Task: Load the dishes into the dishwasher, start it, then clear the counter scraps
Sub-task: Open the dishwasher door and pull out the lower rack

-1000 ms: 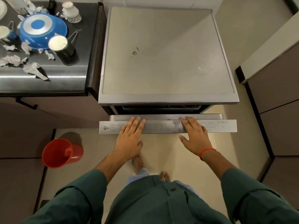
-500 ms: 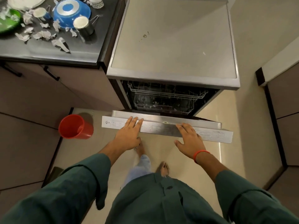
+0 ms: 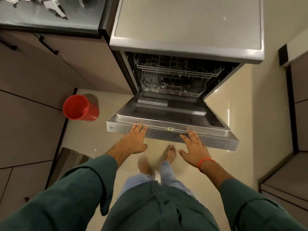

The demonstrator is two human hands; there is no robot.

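In front of the dishwasher [image 3: 186, 27], its door [image 3: 171, 114] now hangs far lower than a second ago, racks [image 3: 176, 70] exposed; left hand [image 3: 135, 140] and right hand [image 3: 195, 147] lie flat-fingered on its edge, gripping nothing. Loading can start soon.

Single head-worn wide view, steeply downward, close over open dishwasher [image 3: 175, 77] and floor [image 3: 93, 140]
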